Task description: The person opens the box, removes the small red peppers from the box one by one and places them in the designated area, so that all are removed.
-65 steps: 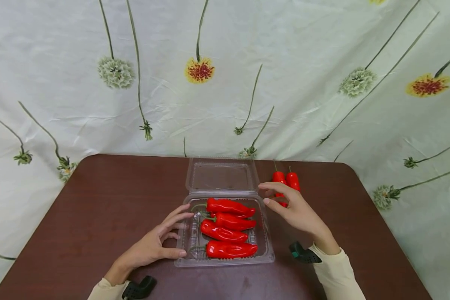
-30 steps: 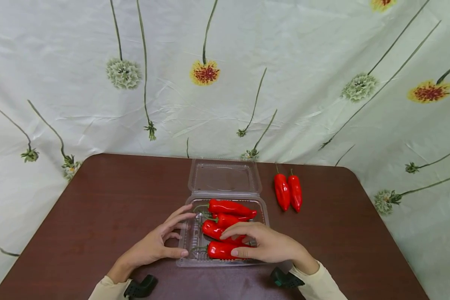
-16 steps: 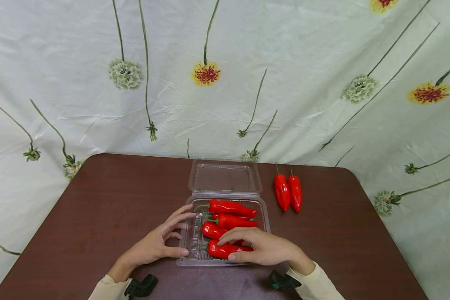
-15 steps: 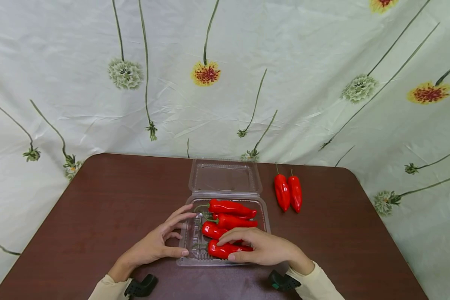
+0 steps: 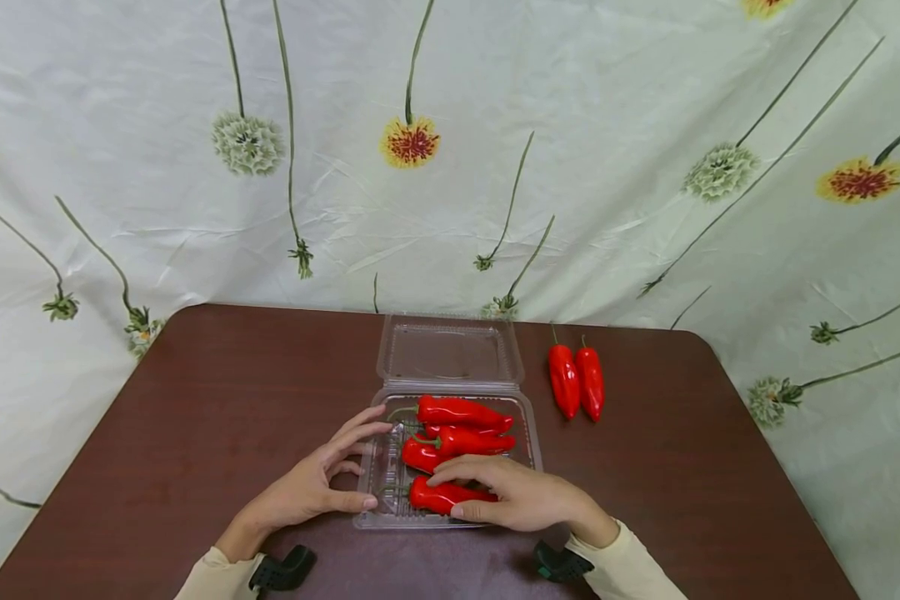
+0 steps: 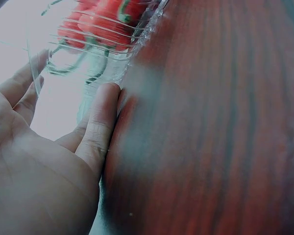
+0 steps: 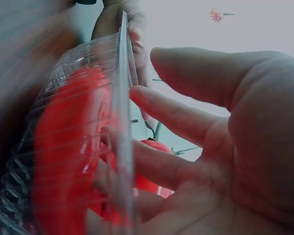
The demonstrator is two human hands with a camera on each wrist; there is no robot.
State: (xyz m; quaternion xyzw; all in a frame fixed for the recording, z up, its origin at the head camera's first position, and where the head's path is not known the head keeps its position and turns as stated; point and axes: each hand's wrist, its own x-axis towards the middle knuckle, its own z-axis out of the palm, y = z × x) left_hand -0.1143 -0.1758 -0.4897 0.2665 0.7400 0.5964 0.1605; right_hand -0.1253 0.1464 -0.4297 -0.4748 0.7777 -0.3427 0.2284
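In the head view a clear plastic clamshell box [image 5: 367,521] lies with its lid [image 5: 450,354] folded back. Several red chili peppers lie crosswise in its base, stems to the left. The nearest red pepper [image 5: 441,497] is partly covered by my right hand [image 5: 525,493], whose fingers reach over it. The right wrist view has that hand's thumb [image 7: 201,73] apart from the pepper, outside the rim, with its fingers inside the box. My left hand [image 5: 307,487] steadies the box's left side with extended fingers; its thumb [image 6: 102,110] rests by the near left corner.
Two more red peppers, a left one [image 5: 564,382] and a right one [image 5: 590,383], lie side by side on the brown table [image 5: 255,383], right of the lid. A white flower-print cloth [image 5: 330,208] hangs behind the table's far edge.
My right hand has come from beside the two loose peppers down to the near pepper in the box. That pepper has shifted slightly left. My left hand has stayed at the box.
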